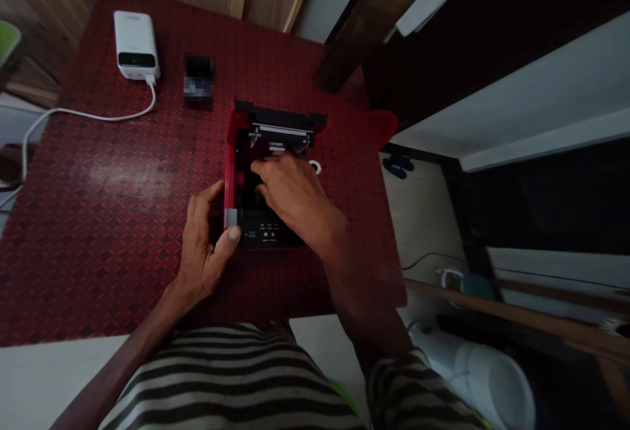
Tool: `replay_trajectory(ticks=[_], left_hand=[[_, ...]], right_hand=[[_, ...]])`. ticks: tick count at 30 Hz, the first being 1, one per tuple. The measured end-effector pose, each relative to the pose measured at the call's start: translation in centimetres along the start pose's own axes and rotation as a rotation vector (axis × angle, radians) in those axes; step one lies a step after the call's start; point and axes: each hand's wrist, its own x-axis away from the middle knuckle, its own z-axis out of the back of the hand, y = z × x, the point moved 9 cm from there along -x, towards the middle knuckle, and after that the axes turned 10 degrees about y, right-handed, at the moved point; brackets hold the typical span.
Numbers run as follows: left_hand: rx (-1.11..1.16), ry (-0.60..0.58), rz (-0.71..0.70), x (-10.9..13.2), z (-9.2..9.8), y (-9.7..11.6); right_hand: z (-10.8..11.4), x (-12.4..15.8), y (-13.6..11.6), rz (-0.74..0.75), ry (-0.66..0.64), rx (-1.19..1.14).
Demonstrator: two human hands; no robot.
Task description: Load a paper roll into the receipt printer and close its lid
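Observation:
A small red and black printer (266, 236) with its lid raised sits on the table, its control panel toward me. My left hand (201, 243) grips its left side, thumb on the front corner and fingers along the red wall. Over the open compartment is my right hand (295, 193), fingers bent and reaching inside. Their tips are partly hidden in the dark interior, so I cannot make out what they hold. A white ring-shaped piece (315, 167) shows just right of that hand. Behind the compartment stands the upright lid (280, 121) with a metal bar.
The red patterned table (123, 220) carries a white power bank (136, 46) with a white cable (93, 116) running left. A blurred dark object (198, 79) lies nearby. A tall brown bottle (364, 29) with a green cap stands at the back right.

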Motion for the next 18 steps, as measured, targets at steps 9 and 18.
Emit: replay_trajectory(ticks=[9,18], left_hand=[[-0.004,0.014,0.005,0.1,0.0,-0.2],[-0.015,0.031,0.04,-0.2,0.3,-0.5]], right_hand=[[3.4,2.3,-0.3,0.143,-0.017,-0.319],[3.2,2.3,-0.9,0.239,-0.102,-0.392]])
